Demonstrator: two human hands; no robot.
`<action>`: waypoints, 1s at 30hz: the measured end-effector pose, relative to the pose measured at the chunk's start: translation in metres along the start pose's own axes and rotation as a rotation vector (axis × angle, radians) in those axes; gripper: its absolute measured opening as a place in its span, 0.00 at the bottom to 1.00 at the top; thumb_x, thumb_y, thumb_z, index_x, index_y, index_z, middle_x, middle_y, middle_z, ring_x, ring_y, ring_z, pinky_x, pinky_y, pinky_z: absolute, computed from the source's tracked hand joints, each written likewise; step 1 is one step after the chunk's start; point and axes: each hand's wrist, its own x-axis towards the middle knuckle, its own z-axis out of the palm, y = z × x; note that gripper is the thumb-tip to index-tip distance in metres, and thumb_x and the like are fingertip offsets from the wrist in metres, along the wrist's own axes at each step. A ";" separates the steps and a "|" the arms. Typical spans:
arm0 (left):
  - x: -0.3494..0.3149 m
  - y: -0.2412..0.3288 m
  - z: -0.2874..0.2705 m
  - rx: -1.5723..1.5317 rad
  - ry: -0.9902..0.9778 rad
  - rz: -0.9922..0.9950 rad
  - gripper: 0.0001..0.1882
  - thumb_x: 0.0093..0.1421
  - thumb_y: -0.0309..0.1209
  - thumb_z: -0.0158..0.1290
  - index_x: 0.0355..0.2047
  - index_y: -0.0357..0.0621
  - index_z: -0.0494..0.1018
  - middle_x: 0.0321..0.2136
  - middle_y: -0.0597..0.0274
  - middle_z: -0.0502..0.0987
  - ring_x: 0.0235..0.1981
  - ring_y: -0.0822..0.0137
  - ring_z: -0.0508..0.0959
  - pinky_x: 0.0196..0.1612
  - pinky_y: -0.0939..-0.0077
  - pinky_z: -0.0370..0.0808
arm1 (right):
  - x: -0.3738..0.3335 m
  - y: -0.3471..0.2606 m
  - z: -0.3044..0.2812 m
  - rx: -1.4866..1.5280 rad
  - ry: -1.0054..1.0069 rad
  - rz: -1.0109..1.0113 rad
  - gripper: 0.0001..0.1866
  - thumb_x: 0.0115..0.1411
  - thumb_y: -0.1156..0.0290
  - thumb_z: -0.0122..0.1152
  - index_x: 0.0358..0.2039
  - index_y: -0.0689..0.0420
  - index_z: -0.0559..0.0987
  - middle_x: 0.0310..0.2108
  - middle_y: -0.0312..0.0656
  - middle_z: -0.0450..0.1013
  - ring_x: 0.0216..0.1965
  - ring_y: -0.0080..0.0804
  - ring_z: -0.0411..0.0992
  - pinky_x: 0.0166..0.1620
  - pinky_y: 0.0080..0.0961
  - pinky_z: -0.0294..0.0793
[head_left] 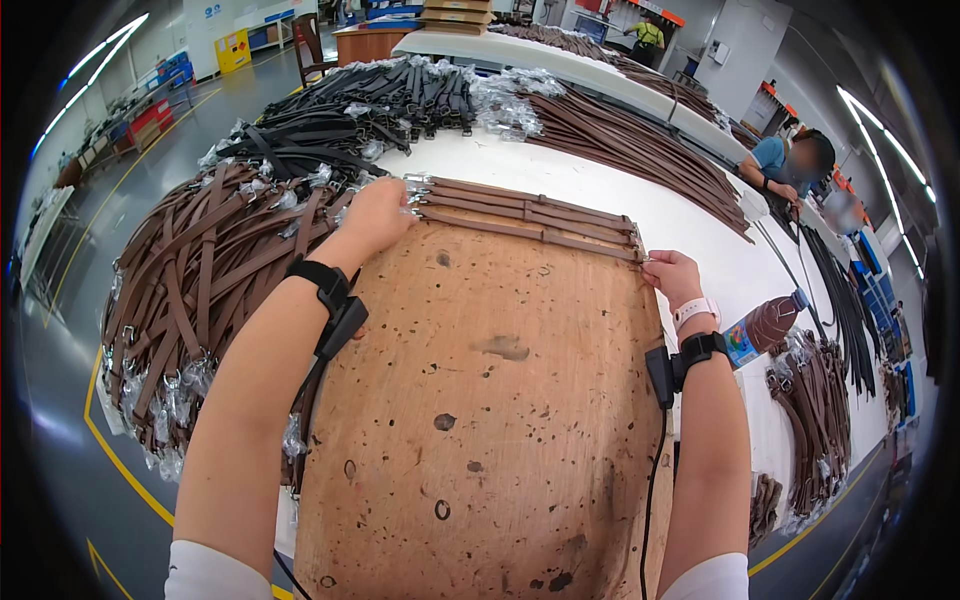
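Observation:
Several narrow brown leather straps (575, 214) lie side by side across the far end of a stained wooden board (480, 400). Metal hardware, partly in clear plastic, shows at their left ends. My left hand (378, 215) is closed on the left end of the nearest strap (490, 230); the fingers hide that end. At the other end of this strap, my right hand (675, 278) pinches a small metal piece at the board's far right corner. The strap runs nearly straight between both hands, a little apart from the others.
A big heap of brown straps (190, 270) borders the board's left side. Black straps (330, 120) and long brown straps (630, 150) lie beyond on the white table (450, 155). A bottle (765, 328) rests by my right wrist. Another person (785, 165) works at the far right.

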 end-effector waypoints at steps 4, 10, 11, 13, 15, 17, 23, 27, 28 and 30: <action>-0.001 -0.006 0.002 -0.003 0.007 0.022 0.13 0.46 0.30 0.62 0.27 0.39 0.70 0.31 0.50 0.73 0.35 0.51 0.75 0.39 0.63 0.72 | 0.003 -0.002 0.004 -0.084 0.041 0.006 0.12 0.50 0.84 0.62 0.38 0.70 0.75 0.30 0.44 0.76 0.27 0.29 0.76 0.30 0.17 0.77; 0.001 -0.001 0.000 0.002 0.022 0.006 0.13 0.45 0.27 0.61 0.28 0.40 0.69 0.32 0.52 0.71 0.37 0.52 0.73 0.40 0.64 0.71 | 0.009 0.001 0.004 -0.208 0.067 -0.038 0.10 0.50 0.81 0.64 0.34 0.68 0.76 0.27 0.45 0.77 0.24 0.27 0.76 0.27 0.18 0.77; 0.001 0.000 -0.001 0.009 0.025 -0.003 0.13 0.45 0.27 0.61 0.28 0.40 0.69 0.32 0.52 0.71 0.37 0.52 0.73 0.40 0.64 0.71 | 0.010 0.001 0.004 -0.206 0.056 -0.041 0.10 0.50 0.81 0.64 0.34 0.68 0.76 0.27 0.45 0.77 0.24 0.27 0.76 0.27 0.18 0.77; 0.002 0.002 -0.002 0.018 0.024 -0.002 0.13 0.45 0.27 0.62 0.29 0.40 0.69 0.33 0.52 0.71 0.37 0.51 0.73 0.40 0.63 0.71 | 0.011 0.002 0.004 -0.290 0.086 -0.084 0.10 0.49 0.80 0.64 0.33 0.67 0.76 0.27 0.45 0.77 0.24 0.26 0.76 0.27 0.18 0.76; 0.002 0.002 -0.001 0.033 0.016 -0.020 0.13 0.46 0.26 0.62 0.29 0.40 0.68 0.33 0.52 0.71 0.38 0.51 0.73 0.41 0.63 0.71 | 0.011 0.002 0.006 -0.306 0.090 -0.094 0.09 0.49 0.80 0.64 0.32 0.66 0.76 0.25 0.44 0.77 0.23 0.26 0.75 0.26 0.18 0.75; 0.002 0.001 0.000 0.036 0.016 -0.028 0.14 0.46 0.26 0.62 0.29 0.40 0.68 0.34 0.52 0.71 0.38 0.51 0.73 0.41 0.63 0.71 | 0.011 0.001 0.008 -0.338 0.085 -0.084 0.09 0.49 0.79 0.64 0.32 0.66 0.76 0.24 0.43 0.77 0.21 0.25 0.75 0.25 0.18 0.75; 0.004 0.000 0.000 0.048 -0.019 -0.072 0.13 0.48 0.27 0.62 0.31 0.40 0.69 0.36 0.50 0.72 0.41 0.50 0.74 0.43 0.62 0.71 | 0.014 0.003 0.011 -0.352 0.096 -0.110 0.09 0.49 0.80 0.63 0.32 0.66 0.76 0.24 0.43 0.77 0.20 0.26 0.75 0.25 0.20 0.74; 0.000 0.014 -0.011 0.083 -0.046 -0.100 0.13 0.49 0.29 0.62 0.32 0.40 0.70 0.37 0.51 0.73 0.42 0.50 0.74 0.44 0.62 0.71 | 0.020 0.007 0.006 -0.392 0.085 -0.163 0.11 0.49 0.80 0.63 0.34 0.66 0.75 0.23 0.45 0.77 0.20 0.28 0.75 0.24 0.21 0.74; -0.002 0.015 -0.012 0.098 -0.027 -0.074 0.14 0.49 0.31 0.62 0.33 0.41 0.70 0.37 0.51 0.73 0.42 0.51 0.74 0.44 0.63 0.71 | 0.018 0.007 0.006 -0.372 0.084 -0.142 0.12 0.49 0.79 0.62 0.35 0.67 0.75 0.24 0.46 0.76 0.21 0.28 0.75 0.24 0.21 0.73; -0.001 0.018 -0.021 0.132 -0.035 -0.033 0.16 0.50 0.32 0.59 0.37 0.38 0.72 0.39 0.50 0.73 0.43 0.50 0.76 0.45 0.60 0.74 | 0.012 0.006 0.003 -0.354 0.091 -0.120 0.13 0.49 0.79 0.61 0.37 0.67 0.74 0.24 0.46 0.75 0.20 0.29 0.74 0.23 0.22 0.73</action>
